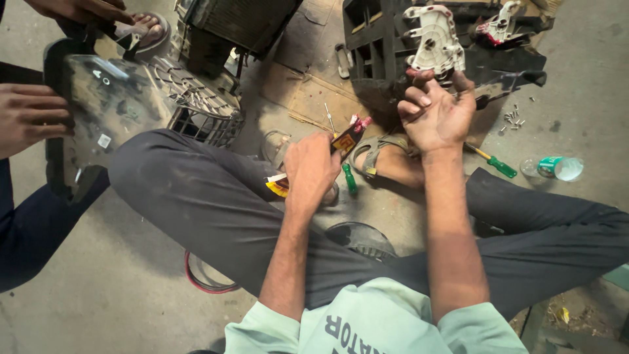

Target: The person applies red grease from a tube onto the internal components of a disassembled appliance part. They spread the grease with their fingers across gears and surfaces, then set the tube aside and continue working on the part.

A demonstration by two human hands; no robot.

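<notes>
Now, largest first: the black frame lies on the floor ahead, with a white plate seated on top. A co-worker's hand at the left edge steadies a clear cover.

My right hand is raised against the lower edge of the plate, fingers curled loosely; whether they pinch anything I cannot tell. My left hand is closed around a glue tube, nozzle up and pointing toward the frame.

A green screwdriver lies just right of the right wrist; loose screws lie beyond it.

Judgement: glue is being readied for the plate. Next move calls for bringing the nozzle up to the plate while the right hand steadies it.
</notes>
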